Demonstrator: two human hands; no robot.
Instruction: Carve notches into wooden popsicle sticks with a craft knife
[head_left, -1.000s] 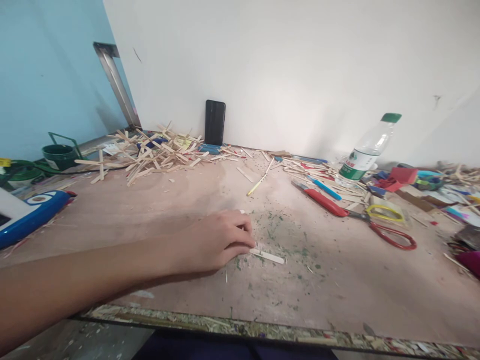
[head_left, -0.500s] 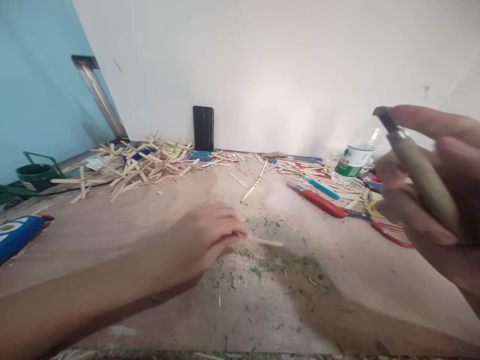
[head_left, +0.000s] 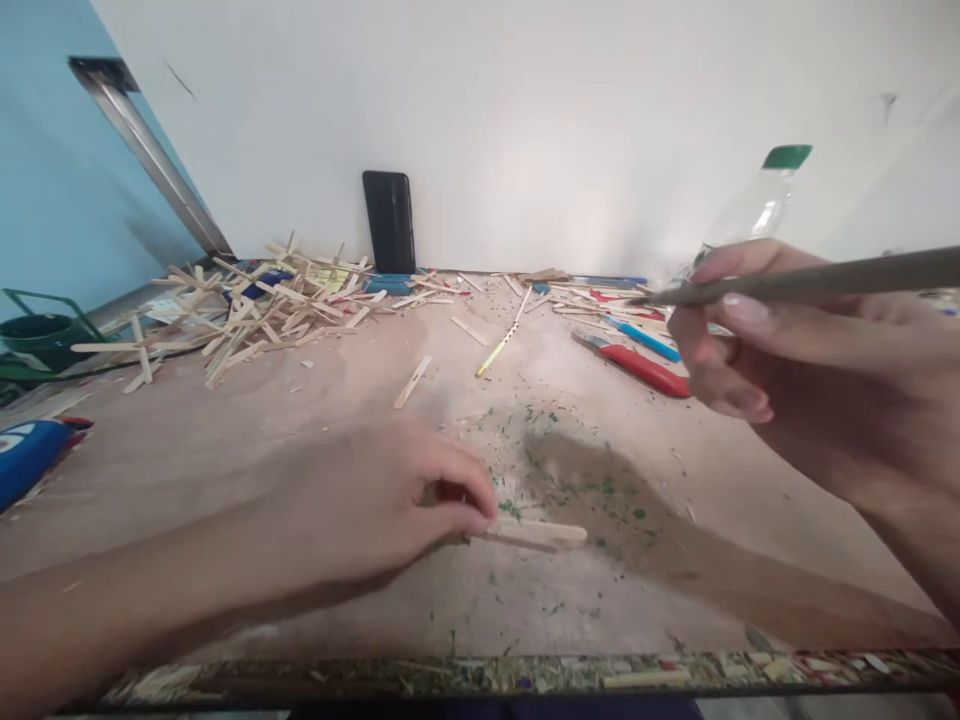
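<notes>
Between the thumb and fingers of my left hand is the end of a flat wooden stick, which points right just over the table. My right hand is raised at the right, closed around a long thin tool whose narrow tip points left. Another short wooden stick lies behind my left hand. Green crumbs are scattered to the right of the held stick.
A pile of wooden sticks spreads at the back left near a phone leaning on the wall. Back right are a red-handled knife, a blue pen and a bottle. A blue case lies far left.
The tool in my right hand has swung from upright to nearly level, tip left. My left hand is nearer the front edge with a stick. A short stick now shows behind it. The view has shifted.
</notes>
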